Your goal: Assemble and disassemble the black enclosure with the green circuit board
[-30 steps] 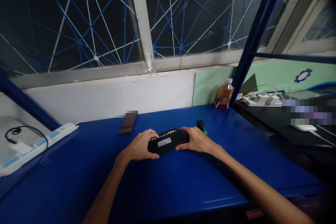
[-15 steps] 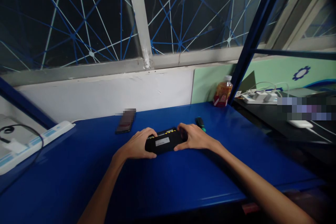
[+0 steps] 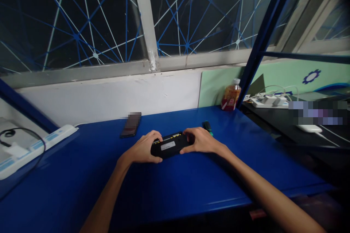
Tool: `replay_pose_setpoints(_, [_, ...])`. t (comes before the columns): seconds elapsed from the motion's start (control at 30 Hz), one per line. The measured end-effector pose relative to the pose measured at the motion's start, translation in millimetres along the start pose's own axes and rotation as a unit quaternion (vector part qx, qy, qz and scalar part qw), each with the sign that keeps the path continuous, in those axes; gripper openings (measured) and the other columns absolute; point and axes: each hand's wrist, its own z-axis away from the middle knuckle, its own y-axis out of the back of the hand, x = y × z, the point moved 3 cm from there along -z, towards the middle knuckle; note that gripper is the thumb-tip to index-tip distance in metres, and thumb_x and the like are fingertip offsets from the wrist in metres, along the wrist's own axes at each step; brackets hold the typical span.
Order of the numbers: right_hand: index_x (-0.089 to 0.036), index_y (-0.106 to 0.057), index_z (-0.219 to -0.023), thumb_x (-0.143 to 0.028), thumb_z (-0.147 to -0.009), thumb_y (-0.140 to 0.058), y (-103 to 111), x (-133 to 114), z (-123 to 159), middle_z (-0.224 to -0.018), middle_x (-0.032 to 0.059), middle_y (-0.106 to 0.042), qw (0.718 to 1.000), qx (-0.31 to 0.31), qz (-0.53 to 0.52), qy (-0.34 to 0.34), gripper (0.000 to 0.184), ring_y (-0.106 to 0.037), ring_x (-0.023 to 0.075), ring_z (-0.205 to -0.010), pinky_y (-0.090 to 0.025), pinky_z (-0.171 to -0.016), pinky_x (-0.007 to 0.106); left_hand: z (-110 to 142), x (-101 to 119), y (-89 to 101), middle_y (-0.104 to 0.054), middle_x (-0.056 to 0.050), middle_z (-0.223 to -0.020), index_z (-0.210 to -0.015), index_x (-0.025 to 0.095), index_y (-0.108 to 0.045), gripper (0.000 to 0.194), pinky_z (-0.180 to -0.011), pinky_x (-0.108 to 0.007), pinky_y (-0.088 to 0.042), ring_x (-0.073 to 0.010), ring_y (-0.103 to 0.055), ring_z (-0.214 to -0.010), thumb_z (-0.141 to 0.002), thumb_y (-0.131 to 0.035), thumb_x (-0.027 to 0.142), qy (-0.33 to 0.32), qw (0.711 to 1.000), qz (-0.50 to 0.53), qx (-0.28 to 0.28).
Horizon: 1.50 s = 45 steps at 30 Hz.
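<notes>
A black box-shaped device [image 3: 169,145] with a white label and yellow ports along its far edge lies on the blue table [image 3: 177,185]. My left hand [image 3: 142,149] grips its left end with fingers curled round it. Its right end is held by my right hand [image 3: 201,141], fingers wrapped over the top. The device rests on or just above the table surface; I cannot tell which.
A dark phone [image 3: 131,125] lies behind the device to the left. A green-handled tool [image 3: 207,126] sits just behind my right hand. A bottle [image 3: 231,95] stands at the back right corner. White power strips lie at the left [image 3: 41,145] and right [image 3: 269,101].
Both hands and the device have stayed together, shifting slightly; the device's near edge has tilted a little. The view has moved a bit.
</notes>
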Motion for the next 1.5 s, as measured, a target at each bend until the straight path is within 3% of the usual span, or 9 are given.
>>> replay_pose_setpoints(0.27, [-0.016,-0.071,-0.098,-0.071,-0.06,-0.068,1.3,-4.9,0.8,-0.08,0.0075,-0.07,0.999,0.011,0.032,0.028,0.067,-0.063,0.0211,-0.069,-0.042,-0.059,0.029,-0.4,-1.1,1.5,-0.051,-0.003,-0.114,-0.101,0.024,-0.053,0.05,-0.086,-0.035,-0.042,-0.0245,-0.053,-0.1,-0.058,-0.076,0.033,-0.002,1.0,0.023,0.002])
replay_pose_setpoints(0.8, [-0.015,-0.072,-0.09,-0.073,-0.062,-0.065,-1.8,-3.6,0.6,-0.072,0.0057,-0.067,0.997,0.018,0.052,0.049,0.064,-0.061,0.0187,-0.064,-0.037,-0.057,0.028,-0.1,-2.5,0.9,-0.052,-0.003,-0.112,-0.1,0.024,-0.053,0.05,-0.083,-0.033,-0.042,-0.0238,-0.053,-0.099,-0.056,-0.076,0.032,-0.002,0.999,0.036,0.006])
replay_pose_setpoints(1.5, [-0.014,-0.066,-0.11,-0.075,-0.068,-0.059,-5.3,-6.2,2.0,-0.085,0.0108,-0.068,0.991,0.001,0.116,0.066,0.074,-0.064,0.0235,-0.073,-0.037,-0.059,0.028,-1.1,-2.7,5.2,-0.058,-0.004,-0.113,-0.105,0.023,-0.06,0.057,-0.086,-0.034,-0.043,-0.0257,-0.055,-0.102,-0.056,-0.079,0.044,0.0,1.0,0.015,0.014])
